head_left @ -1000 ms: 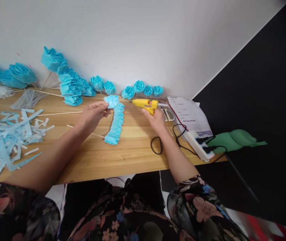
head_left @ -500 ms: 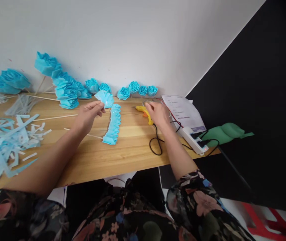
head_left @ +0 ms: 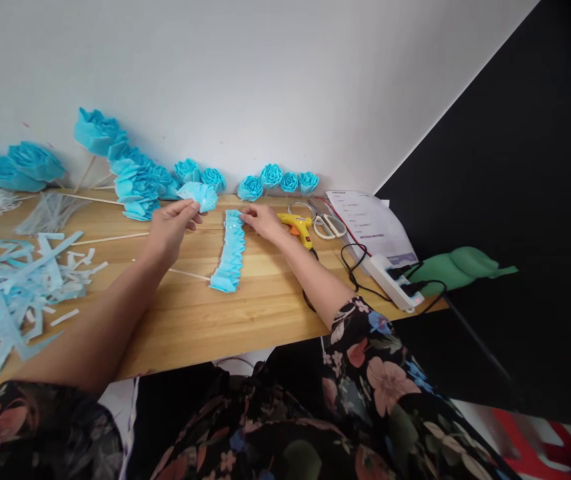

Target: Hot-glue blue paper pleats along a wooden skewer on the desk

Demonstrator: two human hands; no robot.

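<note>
My left hand [head_left: 170,227] pinches a pale blue fan-shaped paper petal [head_left: 200,195] above the table, left of the strip's far end. My right hand [head_left: 264,223] has its fingers closed at the upper right corner of a strip of overlapping blue paper petals [head_left: 230,257]. That strip lies lengthwise on the wood, and a thin stick [head_left: 189,273] runs leftward from its near end. Just right of my right hand lies a yellow glue gun [head_left: 295,222], its tip pointing left and its handle partly hidden by my forearm.
Finished blue paper flowers [head_left: 270,177] stand along the wall. Paper scraps [head_left: 25,287] and translucent strands [head_left: 48,212] cover the left side. At right are scissors [head_left: 329,227], printed sheets [head_left: 370,220], a power strip [head_left: 395,283] with black cords, and a green bag-like item [head_left: 458,267].
My right hand has left the glue gun and moved left to the petal strip's far end. The left hand, still with its petal, has shifted slightly left.
</note>
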